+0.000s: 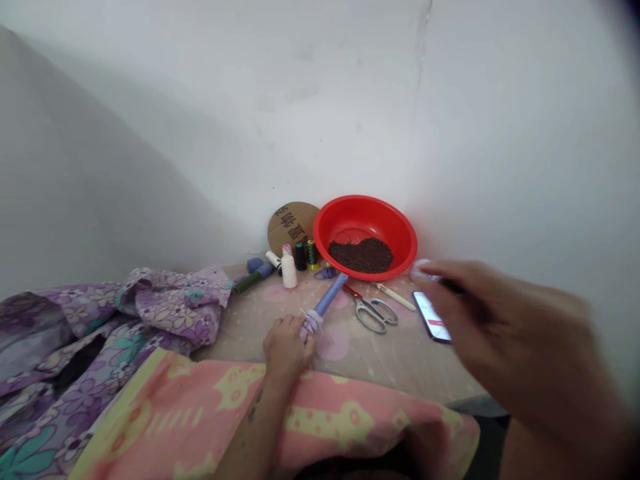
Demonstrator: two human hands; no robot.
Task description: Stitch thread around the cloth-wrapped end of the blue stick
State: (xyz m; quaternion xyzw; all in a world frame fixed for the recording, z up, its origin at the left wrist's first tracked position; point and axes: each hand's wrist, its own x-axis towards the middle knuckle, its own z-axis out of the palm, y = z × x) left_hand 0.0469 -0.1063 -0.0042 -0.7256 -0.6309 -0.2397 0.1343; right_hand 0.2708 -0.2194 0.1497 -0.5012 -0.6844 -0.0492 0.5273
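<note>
Head view: grasped in left hand point(287, 340) above the table point(410, 363), slanting toward the red bowl point(408, 235), a smooth purple tube point(330, 297) with fluffy lilac-and-white yarn point(313, 322) bunched around its near end. Lower end lost beneath left fingers. Right hand point(515, 340) raised, badly blurred, fingers drawn together; cannot tell whether gripping anything. On cardboard disc point(289, 225), large dark characters, tilted, partly covered, unreadable. Text on lit phone point(430, 317) too small; one edge behind right hand.
</note>
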